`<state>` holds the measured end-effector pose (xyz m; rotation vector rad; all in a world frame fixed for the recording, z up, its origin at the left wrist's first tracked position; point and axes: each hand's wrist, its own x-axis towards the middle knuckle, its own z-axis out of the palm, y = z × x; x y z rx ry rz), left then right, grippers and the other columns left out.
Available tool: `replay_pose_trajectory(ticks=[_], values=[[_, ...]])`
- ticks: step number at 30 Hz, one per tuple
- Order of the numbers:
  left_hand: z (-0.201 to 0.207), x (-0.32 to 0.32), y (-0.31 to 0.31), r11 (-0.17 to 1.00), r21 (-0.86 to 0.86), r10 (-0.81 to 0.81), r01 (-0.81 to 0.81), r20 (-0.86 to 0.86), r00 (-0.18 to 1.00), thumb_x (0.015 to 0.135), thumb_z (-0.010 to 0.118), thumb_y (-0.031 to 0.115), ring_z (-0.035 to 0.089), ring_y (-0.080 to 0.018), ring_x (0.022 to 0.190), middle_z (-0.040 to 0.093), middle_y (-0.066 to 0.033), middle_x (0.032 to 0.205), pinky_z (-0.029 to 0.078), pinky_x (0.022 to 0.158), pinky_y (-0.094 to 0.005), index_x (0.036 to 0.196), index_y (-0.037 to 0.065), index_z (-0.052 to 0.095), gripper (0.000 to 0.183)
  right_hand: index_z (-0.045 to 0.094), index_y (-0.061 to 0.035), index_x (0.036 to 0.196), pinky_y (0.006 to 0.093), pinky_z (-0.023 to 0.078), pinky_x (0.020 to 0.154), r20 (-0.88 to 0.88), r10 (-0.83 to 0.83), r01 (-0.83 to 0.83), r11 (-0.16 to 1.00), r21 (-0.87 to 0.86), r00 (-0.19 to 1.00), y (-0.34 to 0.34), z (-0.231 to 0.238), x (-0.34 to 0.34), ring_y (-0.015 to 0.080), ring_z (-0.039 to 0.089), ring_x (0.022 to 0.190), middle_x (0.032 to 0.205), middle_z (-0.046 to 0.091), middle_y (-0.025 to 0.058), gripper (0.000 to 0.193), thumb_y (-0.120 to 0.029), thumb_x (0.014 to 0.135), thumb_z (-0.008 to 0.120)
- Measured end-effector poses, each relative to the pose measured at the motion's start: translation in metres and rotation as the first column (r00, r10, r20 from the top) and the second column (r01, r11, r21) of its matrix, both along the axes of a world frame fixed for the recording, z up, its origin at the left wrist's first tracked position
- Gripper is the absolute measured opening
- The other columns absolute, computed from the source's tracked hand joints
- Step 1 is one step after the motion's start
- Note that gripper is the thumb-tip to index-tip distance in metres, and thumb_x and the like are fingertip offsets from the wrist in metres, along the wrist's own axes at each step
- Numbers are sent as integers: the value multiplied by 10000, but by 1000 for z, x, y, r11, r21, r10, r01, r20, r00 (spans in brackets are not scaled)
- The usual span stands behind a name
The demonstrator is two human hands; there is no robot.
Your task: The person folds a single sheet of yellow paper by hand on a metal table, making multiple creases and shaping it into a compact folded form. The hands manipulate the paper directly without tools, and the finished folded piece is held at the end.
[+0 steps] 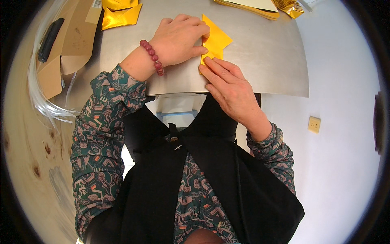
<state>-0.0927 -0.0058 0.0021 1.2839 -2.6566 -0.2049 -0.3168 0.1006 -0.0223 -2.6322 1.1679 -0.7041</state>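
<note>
The head view looks down on a grey metal table (264, 61), and several packages lie around its edges. At the far left corner a brown cardboard box (75, 32) lies flat and opened, with a small white label (96, 4) on its flap and a black handle-shaped object (49, 38) on its left part. Beside it, clear plastic straps (38, 93) curve down along the wooden floor. Shiny gold foil sheets (120, 16) lie at the far edge of the table next to the box, a flat stack of yellow paper (252, 7) lies at the far right, and a crumpled gold foil piece (290, 7) is just beside this stack. On the white wall at the right there is a small cream square socket plate (314, 124). In the middle of the table lies a folded yellow paper (217, 40) with pointed corners. The left hand (178, 38), with a red bead bracelet (152, 55) at the wrist, rests flat with its fingers curled loosely and presses on the left part of the paper. The right hand (229, 87) is open and flat, and its fingertips (208, 62) press the near edge of the paper down on the table. Neither hand closes around the paper; both only hold it down.
</note>
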Motion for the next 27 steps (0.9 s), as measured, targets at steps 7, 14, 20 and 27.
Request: replay_pose_trajectory(ticks=[7, 14, 20, 27], values=[[-5, 2, -2, 1000, -5, -4, 3, -21, 1000, 950, 789, 322, 580, -312, 1360, 681, -46, 1348, 477, 1074, -517, 1218, 170, 690, 324, 660, -83, 1447, 411, 515, 1146, -14, 70, -69, 997, 26, 997, -5, 4, -5, 346, 571, 1378, 1505, 635, 136, 483, -162, 977, 740], [-5, 5, -3, 1000, -2, -15, 15, -28, 999, 952, 790, 330, 561, -324, 1384, 660, -65, 1408, 474, 1074, -519, 1228, 168, 686, 337, 661, -75, 1459, 421, 510, 1147, -104, 119, -115, 993, 41, 987, -8, 13, -5, 339, 577, 1376, 1513, 622, 131, 528, -152, 948, 769], [-6, 8, -5, 1000, 20, -9, 10, -28, 1000, 958, 787, 337, 547, -329, 1396, 654, -65, 1421, 466, 1090, -525, 1238, 172, 685, 340, 646, -41, 1433, 443, 461, 1208, -222, 102, -91, 994, 61, 970, -9, 20, 7, 328, 545, 1420, 1488, 622, 128, 584, -217, 902, 814], [-16, 18, -12, 1000, 15, -26, 26, -5, 1000, 977, 761, 333, 567, -332, 1381, 656, -73, 1426, 471, 1105, -522, 1256, 181, 690, 325, 625, 6, 1443, 514, 252, 1340, -376, 111, -134, 990, -33, 920, -10, 19, 17, 302, 419, 1551, 1526, 603, 110, 683, -315, 879, 841]])
